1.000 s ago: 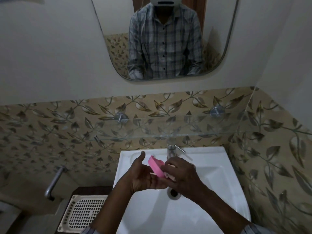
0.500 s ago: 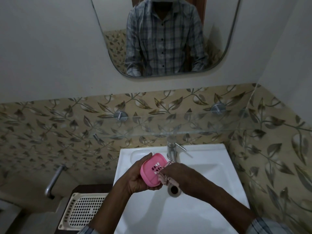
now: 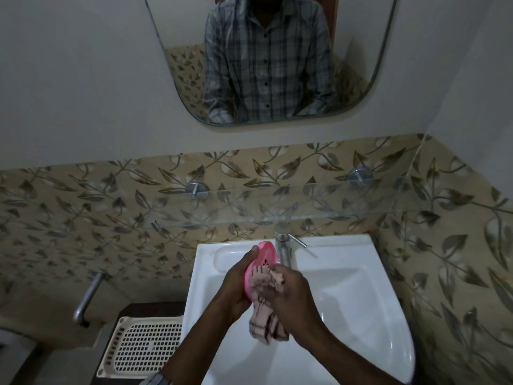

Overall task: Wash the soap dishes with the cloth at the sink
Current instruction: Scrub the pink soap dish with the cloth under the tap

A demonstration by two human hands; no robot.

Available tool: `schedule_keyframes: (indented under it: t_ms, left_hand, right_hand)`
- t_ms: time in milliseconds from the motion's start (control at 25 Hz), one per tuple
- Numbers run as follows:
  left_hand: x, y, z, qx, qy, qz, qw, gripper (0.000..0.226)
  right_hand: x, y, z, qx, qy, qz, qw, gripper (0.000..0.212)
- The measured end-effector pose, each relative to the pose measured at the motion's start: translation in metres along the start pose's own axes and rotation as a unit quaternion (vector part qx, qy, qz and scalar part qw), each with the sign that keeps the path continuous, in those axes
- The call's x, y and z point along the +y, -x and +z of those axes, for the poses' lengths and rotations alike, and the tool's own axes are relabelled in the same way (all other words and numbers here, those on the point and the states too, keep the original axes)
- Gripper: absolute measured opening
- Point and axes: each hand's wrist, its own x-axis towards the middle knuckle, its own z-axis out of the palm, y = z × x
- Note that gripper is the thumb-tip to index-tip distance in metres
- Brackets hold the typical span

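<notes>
just cloth (image 3: pixel 267 325) against soap dish (image 3: pixel 266 252)

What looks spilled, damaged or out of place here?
Nothing stands out. The left hand holds the pink soap dish over the sink while the right hand presses the striped cloth against it.

Single head-worn view, aimed forward and down. Sink (image 3: pixel 347 301) seen from close above, near edge cut off; mirror (image 3: pixel 361 51) caught at top.

Dim, even light, pale glare on the sink (image 3: pixel 361 287) right of the right hand (image 3: pixel 294 298), frame edges bowed, the cloth (image 3: pixel 266 323) perhaps motion-blurred.
</notes>
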Motion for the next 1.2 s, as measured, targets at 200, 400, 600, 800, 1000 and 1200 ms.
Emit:
schedule_keyframes:
  t_ms: [200,400,600,800,1000,1200]
  left_hand:
    - [0.001,0.001,0.005,0.008,0.004,0.079,0.997,0.053]
    - [0.013,0.003,-0.023,-0.051,0.108,0.064,0.991,0.084]
    - [0.011,0.007,-0.037,-0.143,0.132,0.079,0.978,0.096]
    - [-0.001,0.001,-0.018,-0.038,0.076,0.2,0.976,0.044]
    - [-0.015,0.003,-0.005,0.175,-0.247,0.29,0.908,0.07]
    - [-0.008,0.002,0.009,0.126,-0.275,0.216,0.929,0.041]
  right_hand:
    - [-0.023,-0.014,0.001,0.062,0.112,-0.103,0.986,0.027]
    - [0.008,-0.011,-0.033,-0.008,0.203,-0.113,0.973,0.029]
    - [0.016,-0.033,-0.053,0.084,-0.254,0.209,0.941,0.02]
    - [0.005,0.002,-0.016,-0.003,-0.268,0.233,0.935,0.028]
    - [-0.006,0.003,-0.012,0.081,-0.142,0.152,0.975,0.015]
    - [-0.004,0.005,-0.006,0.051,0.03,0.095,0.994,0.028]
